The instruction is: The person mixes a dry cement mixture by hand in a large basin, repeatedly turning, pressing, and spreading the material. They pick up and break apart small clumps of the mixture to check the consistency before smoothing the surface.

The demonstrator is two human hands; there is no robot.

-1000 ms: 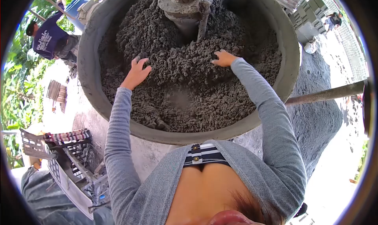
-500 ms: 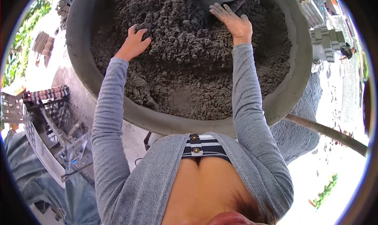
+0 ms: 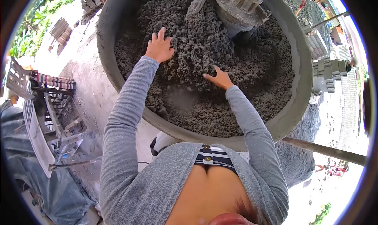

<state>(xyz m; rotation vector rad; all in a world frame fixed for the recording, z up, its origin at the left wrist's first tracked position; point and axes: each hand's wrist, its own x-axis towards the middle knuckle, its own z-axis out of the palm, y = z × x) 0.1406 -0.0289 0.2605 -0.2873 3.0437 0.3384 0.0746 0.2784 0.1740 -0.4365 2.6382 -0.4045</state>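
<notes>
Your left hand (image 3: pixel 159 47) lies palm down on the grey crumbly mix (image 3: pixel 204 59), fingers spread and pressed flat, gripping nothing; the mix heaps up just beyond its fingertips and falls away toward the near wall of the round mixer pan (image 3: pixel 293 106) below your wrist. Your right hand (image 3: pixel 218 79) also rests on the mix, fingers splayed and open with the tips dug slightly into the clumps, clasping nothing. A smooth, scooped hollow in the mix sits just to the left of that hand, between your two forearms. Past both hands, the central hub (image 3: pixel 240 6) of the pan rises out of the mix, nearer to the right hand than to the left. Off to the right of your right elbow, a metal bar (image 3: pixel 327 150) runs outside the pan.
</notes>
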